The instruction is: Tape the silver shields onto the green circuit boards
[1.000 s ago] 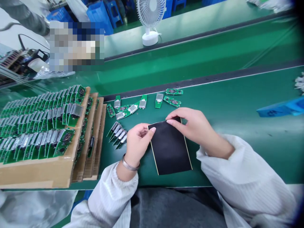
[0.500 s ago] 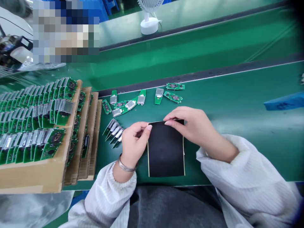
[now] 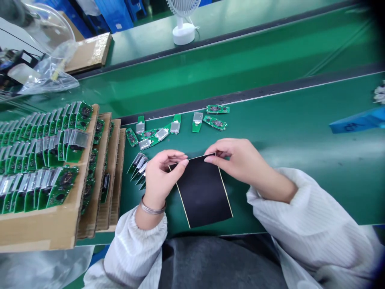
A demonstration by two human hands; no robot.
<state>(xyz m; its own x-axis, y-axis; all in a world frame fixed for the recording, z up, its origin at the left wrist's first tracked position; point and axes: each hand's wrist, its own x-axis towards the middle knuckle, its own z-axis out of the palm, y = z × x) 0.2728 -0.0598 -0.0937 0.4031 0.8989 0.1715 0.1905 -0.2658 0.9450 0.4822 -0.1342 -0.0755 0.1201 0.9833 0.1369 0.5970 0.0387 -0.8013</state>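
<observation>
A black sheet (image 3: 203, 192) with thin pale side edges slants over the green table (image 3: 300, 160), its top edge raised toward my hands. My left hand (image 3: 162, 174) pinches the sheet near its upper left corner, thumb on top. At the upper right corner, my right hand (image 3: 236, 160) holds the same edge between thumb and fingers. Just left of my left hand stand several small circuit boards (image 3: 138, 166) in a tight row. More green boards (image 3: 161, 134) with silvery parts lie loose beyond the sheet.
Cardboard trays (image 3: 86, 176) full of upright circuit boards fill the left side. A white fan (image 3: 183, 34) stands on the far ledge. At the right is a blue strip (image 3: 357, 120). A plastic bag (image 3: 51, 76) lies at the upper left.
The black sheet has tilted, its top edge swinging left. My left hand has shifted slightly left with it, and both hands still hold the edge.
</observation>
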